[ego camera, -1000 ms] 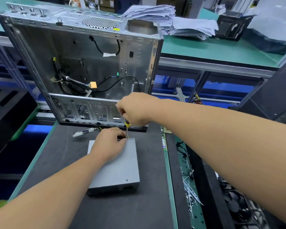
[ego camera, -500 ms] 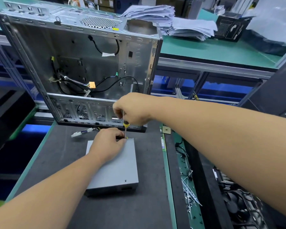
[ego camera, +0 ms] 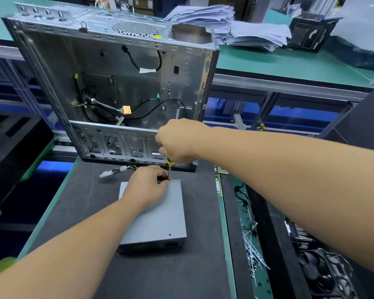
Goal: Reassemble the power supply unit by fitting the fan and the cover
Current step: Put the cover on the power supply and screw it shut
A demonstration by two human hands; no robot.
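The grey power supply unit (ego camera: 160,221) lies flat on the dark mat with its cover on top. My right hand (ego camera: 179,141) grips a screwdriver (ego camera: 169,167) with a yellow-and-black handle, held upright with its tip at the unit's far right corner. My left hand (ego camera: 146,187) rests on the far end of the cover, fingers curled at the screwdriver's shaft near the tip. White cable connectors (ego camera: 115,171) trail from the unit's far side. The fan is hidden inside.
An open, empty computer case (ego camera: 108,87) stands upright just behind the unit. Paper stacks (ego camera: 231,26) lie on the green bench behind. Loose screws and ties (ego camera: 253,255) and black fans (ego camera: 324,270) sit to the right. A black foam tray (ego camera: 11,143) is at left.
Both hands stay at the unit's far corner with the screwdriver; only slight shifts of the right hand and of the view.
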